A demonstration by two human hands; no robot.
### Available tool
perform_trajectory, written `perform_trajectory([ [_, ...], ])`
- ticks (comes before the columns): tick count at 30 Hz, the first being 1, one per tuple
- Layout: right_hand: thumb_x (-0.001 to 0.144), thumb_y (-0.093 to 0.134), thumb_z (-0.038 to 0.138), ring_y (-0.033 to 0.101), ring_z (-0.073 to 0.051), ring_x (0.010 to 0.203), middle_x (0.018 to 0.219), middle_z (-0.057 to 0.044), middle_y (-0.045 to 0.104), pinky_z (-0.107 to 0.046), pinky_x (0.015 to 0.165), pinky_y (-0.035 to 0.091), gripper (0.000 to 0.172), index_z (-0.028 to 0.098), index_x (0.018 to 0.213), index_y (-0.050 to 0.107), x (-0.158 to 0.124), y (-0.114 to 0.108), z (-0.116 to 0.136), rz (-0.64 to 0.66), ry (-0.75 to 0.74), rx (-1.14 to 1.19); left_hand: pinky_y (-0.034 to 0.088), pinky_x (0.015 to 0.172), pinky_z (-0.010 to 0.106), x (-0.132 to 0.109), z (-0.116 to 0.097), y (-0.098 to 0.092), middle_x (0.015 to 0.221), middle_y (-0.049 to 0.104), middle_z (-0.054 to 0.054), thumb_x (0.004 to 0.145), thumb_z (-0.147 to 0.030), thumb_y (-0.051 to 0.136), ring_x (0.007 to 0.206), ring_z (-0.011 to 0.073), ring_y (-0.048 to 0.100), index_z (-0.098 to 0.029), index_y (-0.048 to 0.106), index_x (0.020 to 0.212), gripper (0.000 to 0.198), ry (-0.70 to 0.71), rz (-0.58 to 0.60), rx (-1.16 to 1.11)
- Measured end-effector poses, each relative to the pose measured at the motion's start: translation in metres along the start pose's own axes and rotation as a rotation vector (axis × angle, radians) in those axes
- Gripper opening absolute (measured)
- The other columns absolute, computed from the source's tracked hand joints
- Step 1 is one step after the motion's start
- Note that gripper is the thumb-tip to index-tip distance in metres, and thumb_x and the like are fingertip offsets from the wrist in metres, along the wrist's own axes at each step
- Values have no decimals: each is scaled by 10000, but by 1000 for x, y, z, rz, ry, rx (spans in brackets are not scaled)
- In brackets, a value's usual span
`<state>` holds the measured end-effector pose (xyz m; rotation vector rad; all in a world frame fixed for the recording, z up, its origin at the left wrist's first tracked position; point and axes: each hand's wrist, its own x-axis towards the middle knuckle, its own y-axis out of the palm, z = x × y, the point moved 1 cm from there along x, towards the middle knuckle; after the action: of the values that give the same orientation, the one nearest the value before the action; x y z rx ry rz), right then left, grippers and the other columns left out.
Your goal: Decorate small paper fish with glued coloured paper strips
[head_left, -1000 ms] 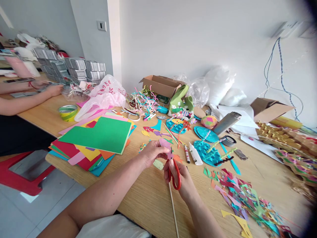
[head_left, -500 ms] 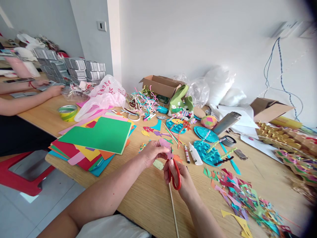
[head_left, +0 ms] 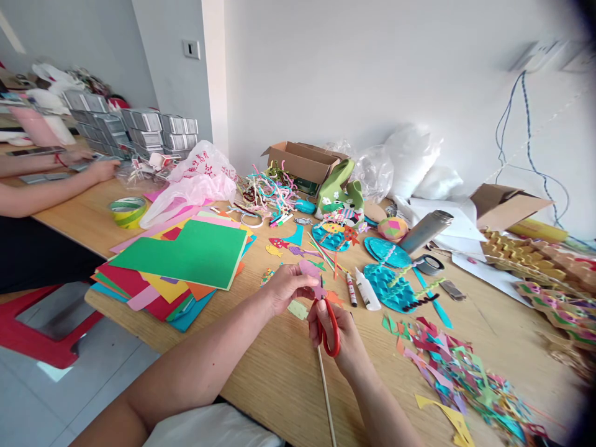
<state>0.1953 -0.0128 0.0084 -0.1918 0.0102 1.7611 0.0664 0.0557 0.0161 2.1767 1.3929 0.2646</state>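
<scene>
Pinched between the fingers of my left hand [head_left: 287, 288] is a small pink paper cutout [head_left: 309, 270], held up above the table. My right hand [head_left: 343, 332] grips red-handled scissors [head_left: 331, 329], fingers through the loops. The scissor blades meet the lower edge of the pink paper; how far they are apart is hard to see. A thin wooden stick [head_left: 326, 391] runs down from under my right hand towards the table's front edge. Just beyond my hands lie a pale green paper piece [head_left: 298, 310], an orange cutout [head_left: 334, 298] and several paper fish [head_left: 274, 250].
Coloured paper sheets [head_left: 186, 254] are stacked at left. Paper scraps [head_left: 465, 366] lie at right. A glue bottle [head_left: 367, 290], a marker [head_left: 351, 289], blue craft discs [head_left: 388, 287] and a metal flask [head_left: 426, 231] stand or lie beyond. Another person's arms [head_left: 51, 186] rest at far left.
The scissors and my right hand have shifted very slightly. My left hand keeps the pink paper in the same place.
</scene>
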Motion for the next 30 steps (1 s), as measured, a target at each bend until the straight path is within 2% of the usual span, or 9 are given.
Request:
perform_trajectory([
  [10, 799, 474, 722, 499, -109, 413, 489, 13, 545, -225, 413, 339, 550, 186, 693, 538, 1, -1, -2, -8, 24, -37, 454, 617, 261, 0, 0, 0, 628, 623, 10, 555, -301, 770, 576, 116, 580, -123, 616, 674, 264, -6, 12, 3],
  [15, 794, 479, 724, 500, -109, 412, 490, 14, 542, -226, 413, 349, 551, 186, 692, 539, 2, -1, -2, -6, 21, -29, 467, 642, 275, 1, 1, 0, 642, 611, 4, 546, -298, 778, 616, 128, 590, -127, 617, 669, 266, 10, -3, 2],
  [30, 792, 498, 714, 514, -109, 430, 516, 9, 560, -228, 426, 369, 540, 184, 694, 541, 1, -1, -1, 2, 33, 8, 439, 622, 266, -1, -1, 1, 601, 603, 3, 561, -293, 755, 552, 110, 558, -125, 608, 650, 240, 10, 28, 25],
])
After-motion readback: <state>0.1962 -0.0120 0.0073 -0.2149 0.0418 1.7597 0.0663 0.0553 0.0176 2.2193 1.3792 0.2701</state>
